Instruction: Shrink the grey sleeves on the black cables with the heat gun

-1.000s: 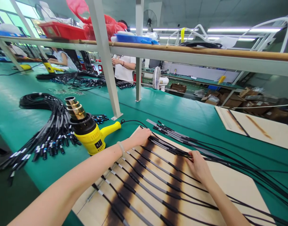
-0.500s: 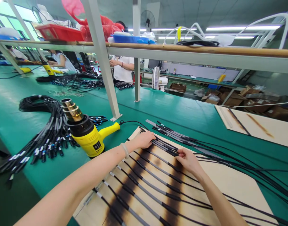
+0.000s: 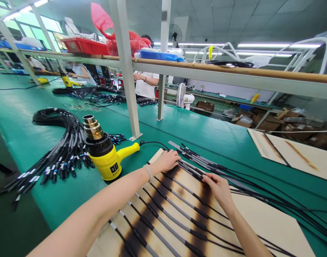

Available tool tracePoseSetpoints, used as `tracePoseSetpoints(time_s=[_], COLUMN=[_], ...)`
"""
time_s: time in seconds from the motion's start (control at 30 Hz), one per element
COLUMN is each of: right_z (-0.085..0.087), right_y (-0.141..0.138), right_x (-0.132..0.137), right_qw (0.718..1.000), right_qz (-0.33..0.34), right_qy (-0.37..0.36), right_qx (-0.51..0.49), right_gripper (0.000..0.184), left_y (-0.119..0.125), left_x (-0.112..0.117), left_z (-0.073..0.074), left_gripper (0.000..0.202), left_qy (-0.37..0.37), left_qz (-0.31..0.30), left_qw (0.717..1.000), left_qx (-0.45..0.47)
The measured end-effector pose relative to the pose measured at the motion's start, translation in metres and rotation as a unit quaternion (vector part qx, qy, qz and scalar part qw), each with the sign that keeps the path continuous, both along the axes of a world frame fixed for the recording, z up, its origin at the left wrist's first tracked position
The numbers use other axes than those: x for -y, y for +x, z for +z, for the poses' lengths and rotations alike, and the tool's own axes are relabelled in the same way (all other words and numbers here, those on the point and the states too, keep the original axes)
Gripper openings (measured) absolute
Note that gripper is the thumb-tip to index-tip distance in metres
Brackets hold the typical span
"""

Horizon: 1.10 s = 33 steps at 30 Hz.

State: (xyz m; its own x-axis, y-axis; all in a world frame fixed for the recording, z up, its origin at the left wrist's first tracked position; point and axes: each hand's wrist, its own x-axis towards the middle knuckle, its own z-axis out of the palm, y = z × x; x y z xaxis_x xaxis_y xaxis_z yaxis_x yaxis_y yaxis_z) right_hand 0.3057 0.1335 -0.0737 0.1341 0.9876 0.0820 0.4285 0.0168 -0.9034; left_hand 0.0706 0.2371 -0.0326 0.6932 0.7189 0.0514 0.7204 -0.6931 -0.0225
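Note:
My left hand [image 3: 165, 161] lies palm down on the upper ends of several black cables with grey sleeves [image 3: 176, 210], which run side by side across a scorched wooden board [image 3: 270, 221]. My right hand [image 3: 218, 189] pinches some of these cables near the board's far edge. More black cables [image 3: 259, 182] trail off to the right. A yellow heat gun [image 3: 107, 160] with a brass nozzle stands upright on the green mat, just left of the board. Beyond it lies a large bundle of black cables with blue connectors [image 3: 64, 151].
A white steel post [image 3: 131, 103] rises from the green mat [image 3: 163, 132] beyond the board, under a wood-topped shelf rail [image 3: 206, 67] laden with crates and bags. A second scorched board [image 3: 294, 153] lies at right. A co-worker in a white shirt [image 3: 146, 85] stands farther back.
My right hand has moved closer to my left hand than it was a second ago, and the cables near it have bunched slightly. The whole view has tilted and shifted slightly with my head.

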Motion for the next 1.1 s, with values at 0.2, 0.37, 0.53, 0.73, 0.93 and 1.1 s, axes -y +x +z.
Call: tracePoseSetpoints(time_s=[0.2,0.37,0.53,0.73,0.93,1.1], right_z=[0.004,-0.008,-0.015,-0.026,-0.031,-0.03], right_y=[0.007,0.012,0.01,0.011,0.006,0.005], right_x=[0.016,0.018,0.019,0.02,0.017,0.017], right_qw=[0.998,0.997,0.997,0.995,0.993,0.991], right_qz=[0.063,0.075,0.068,0.062,0.054,0.063], right_qy=[0.0,-0.011,0.012,0.035,0.044,0.054], right_qx=[-0.022,-0.028,0.035,0.075,0.094,0.103], right_gripper=[0.033,0.031,0.03,0.029,0.031,0.032], left_y=[-0.021,-0.05,-0.068,-0.085,-0.093,-0.093], left_x=[-0.004,0.0,-0.001,-0.004,0.001,0.002], left_z=[0.026,0.031,0.02,0.014,0.013,0.014], left_gripper=[0.013,0.02,0.018,0.025,0.031,0.035], left_qy=[-0.057,-0.119,-0.11,-0.077,-0.087,-0.104], left_qz=[0.009,-0.017,-0.001,0.006,0.01,0.012], left_qw=[0.998,0.992,0.994,0.997,0.996,0.994], left_qx=[0.014,0.023,0.02,0.015,-0.004,-0.028])
